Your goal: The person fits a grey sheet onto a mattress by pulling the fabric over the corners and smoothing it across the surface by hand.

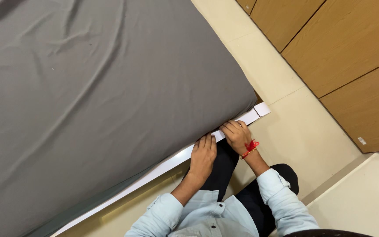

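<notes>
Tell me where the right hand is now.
In the head view, the right hand presses the grey sheet at the mattress corner, beside the left hand, on the white bed frame.

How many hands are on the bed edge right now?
2. The left hand presses at the grey sheet's edge above the white frame; the right hand is beside it, nearer the corner.

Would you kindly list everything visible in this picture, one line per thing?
grey sheet: one, grey, stretched over the mattress, filling the left and centre
bed frame: one, white, running diagonally under the mattress edge
floor: cream tiles, right of the bed
wooden panels: several, brown, upper right
left hand: one, fingers pressed in at the mattress edge
right hand: one, at the mattress edge near the corner, beside the left
wrist threads: red and orange, on the right wrist
sleeves: two, light blue
trousers: dark
</notes>
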